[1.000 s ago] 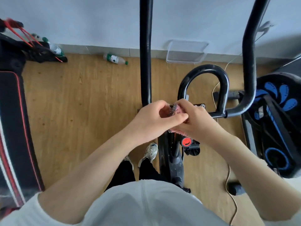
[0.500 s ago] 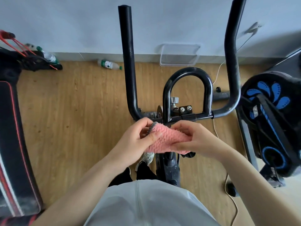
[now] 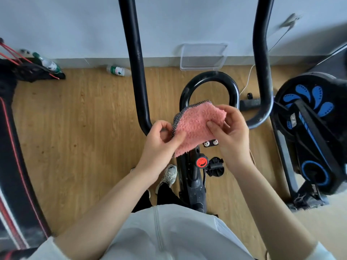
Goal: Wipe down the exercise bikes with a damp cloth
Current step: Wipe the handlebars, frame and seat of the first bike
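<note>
While the cloth (image 3: 195,124) hangs between both hands above the middle of the handlebar (image 3: 208,75), just in front of its loop, it seems the person is spreading it out before wiping. The left hand (image 3: 159,141) pinches the dotted edge between thumb and fingers, and the right hand (image 3: 232,132) pinches the opposite side, so each grip is pressed on the cloth. To do this step well, I would open the cloth flat, fold it into a pad that fills the palm, then wrap it around one bar. Whether it touches the handlebar now, I cannot tell.
</note>
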